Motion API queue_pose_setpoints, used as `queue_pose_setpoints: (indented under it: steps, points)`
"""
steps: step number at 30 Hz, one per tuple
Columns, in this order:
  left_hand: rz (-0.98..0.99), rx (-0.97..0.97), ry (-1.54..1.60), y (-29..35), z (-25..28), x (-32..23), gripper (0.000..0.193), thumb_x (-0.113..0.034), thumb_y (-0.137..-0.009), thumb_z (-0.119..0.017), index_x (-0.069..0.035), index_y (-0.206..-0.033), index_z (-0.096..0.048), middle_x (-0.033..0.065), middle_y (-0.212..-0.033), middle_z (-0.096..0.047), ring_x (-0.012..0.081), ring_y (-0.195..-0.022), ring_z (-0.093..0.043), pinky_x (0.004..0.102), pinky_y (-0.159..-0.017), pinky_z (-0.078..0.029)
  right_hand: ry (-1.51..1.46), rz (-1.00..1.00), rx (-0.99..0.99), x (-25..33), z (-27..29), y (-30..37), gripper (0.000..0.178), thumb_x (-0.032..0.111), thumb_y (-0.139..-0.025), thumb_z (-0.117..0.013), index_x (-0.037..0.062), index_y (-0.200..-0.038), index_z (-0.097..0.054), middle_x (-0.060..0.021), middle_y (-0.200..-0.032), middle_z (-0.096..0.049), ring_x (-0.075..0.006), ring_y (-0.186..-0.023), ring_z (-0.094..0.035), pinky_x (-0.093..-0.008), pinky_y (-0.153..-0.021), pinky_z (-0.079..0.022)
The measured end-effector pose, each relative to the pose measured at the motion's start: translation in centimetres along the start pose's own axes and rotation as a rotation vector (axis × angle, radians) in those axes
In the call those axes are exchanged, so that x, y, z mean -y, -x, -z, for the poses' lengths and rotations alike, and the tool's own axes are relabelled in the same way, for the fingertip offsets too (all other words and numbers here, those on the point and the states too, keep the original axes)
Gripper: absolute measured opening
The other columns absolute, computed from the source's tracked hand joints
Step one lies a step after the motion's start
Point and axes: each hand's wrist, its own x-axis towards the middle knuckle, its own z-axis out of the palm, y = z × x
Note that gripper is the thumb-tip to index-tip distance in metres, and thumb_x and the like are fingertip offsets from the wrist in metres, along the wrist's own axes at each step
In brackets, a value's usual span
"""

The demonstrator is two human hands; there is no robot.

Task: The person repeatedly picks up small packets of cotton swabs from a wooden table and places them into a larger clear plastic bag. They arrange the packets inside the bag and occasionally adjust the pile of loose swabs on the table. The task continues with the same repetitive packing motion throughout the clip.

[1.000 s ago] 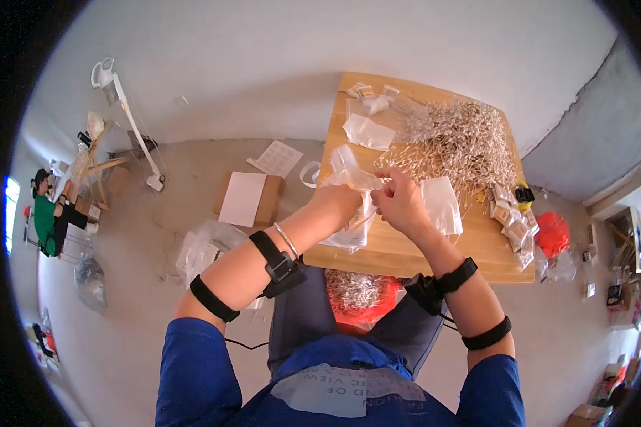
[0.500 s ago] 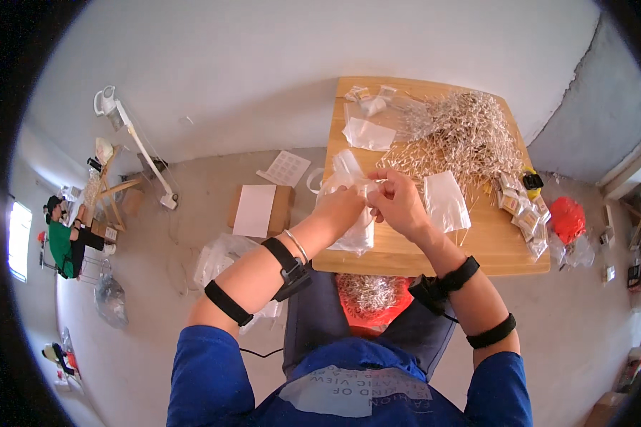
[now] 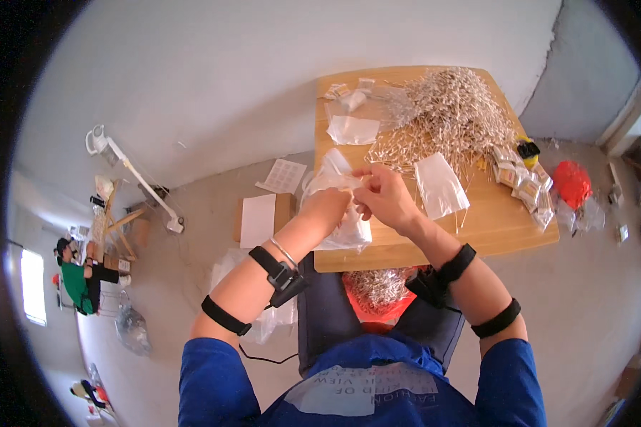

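Over the near left part of the wooden table (image 3: 502, 231), my left hand (image 3: 326, 208) and my right hand (image 3: 388, 199) meet with bent fingers. Between their fingertips is a bit of clear plastic, apparently part of a thin bag; its exact edge is hard to make out. Beneath them lies a pile of clear plastic bags (image 3: 352, 236), partly covered by my left hand. Right of my right hand rests a flat white pouch (image 3: 440, 186) with a few thin sticks by it. Beyond spreads a large heap of cotton swabs (image 3: 463, 107).
Small filled packets (image 3: 527, 186) lie at the table's right edge beside a yellow-and-black object (image 3: 528, 151). Another white pouch (image 3: 354, 130) is farther back. In my lap sits a red bag (image 3: 381, 302) of swabs. A cardboard box (image 3: 285, 211) stands left. A person in green (image 3: 78, 285) sits far left.
The whole view has shifted and tilted slightly. Both hands stay close together over the plastic bags, with the fingertips moving a little.
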Motion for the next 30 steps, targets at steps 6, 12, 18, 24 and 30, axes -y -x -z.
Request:
queue_pose_setpoints:
  steps: [6,12,18,24,30]
  points:
    - [-0.107,0.107,0.305,-1.3,0.0,2.0,0.008,-0.008,-0.076,-0.059,-0.003,-0.077,-0.065,0.0117,-0.074,-0.067,0.0227,-0.08,-0.067,0.0365,-0.074,-0.051,-0.003,0.056,-0.003,0.5,-1.7,-0.6,0.033,0.002,-0.081,-0.058,-0.0068,-0.113,-0.052,-0.0091,-0.063,-0.06,-0.0131,-0.05,-0.059,-0.0263,-0.045,-0.05]
    - [-0.051,0.0,0.566,-2.7,-3.1,3.3,0.028,-0.009,-0.081,-0.057,-0.005,-0.11,-0.059,0.0094,-0.103,-0.064,0.0167,-0.101,-0.06,0.0323,-0.088,-0.046,0.099,0.226,-0.216,-0.7,-3.1,-1.4,0.035,0.003,-0.072,-0.062,0.0006,-0.107,-0.058,-0.0177,-0.075,-0.063,-0.0293,-0.067,-0.064,-0.0389,-0.059,-0.052]
    - [-0.162,0.248,0.986,-0.5,-1.1,5.6,0.03,-0.009,-0.085,-0.058,-0.002,-0.115,-0.054,0.0062,-0.109,-0.059,0.0173,-0.101,-0.057,0.0326,-0.089,-0.047,0.322,0.272,-0.265,-1.1,-7.3,2.5,0.048,0.018,-0.077,-0.065,-0.0013,-0.114,-0.04,-0.0247,-0.076,-0.064,-0.0415,-0.068,-0.064,-0.0474,-0.061,-0.052]
    - [0.233,0.431,0.598,-3.0,1.0,2.1,0.011,-0.006,-0.081,-0.063,-0.002,-0.091,-0.062,0.0018,-0.084,-0.06,0.0102,-0.077,-0.058,0.0254,-0.065,-0.05,0.18,0.064,-0.012,-1.9,-6.1,6.3,0.057,0.04,-0.087,-0.061,-0.0015,-0.114,-0.033,-0.0266,-0.071,-0.062,-0.045,-0.069,-0.063,-0.0493,-0.06,-0.05]
    - [0.342,0.42,0.743,-2.6,-0.2,4.4,0.018,-0.004,-0.072,-0.072,-0.004,-0.085,-0.06,-0.0024,-0.077,-0.059,0.0074,-0.073,-0.055,0.0232,-0.063,-0.047,0.056,0.031,-0.081,-2.7,-6.7,4.5,0.047,0.03,-0.086,-0.059,-0.0002,-0.113,-0.034,-0.0257,-0.067,-0.061,-0.0452,-0.067,-0.062,-0.0509,-0.063,-0.049]
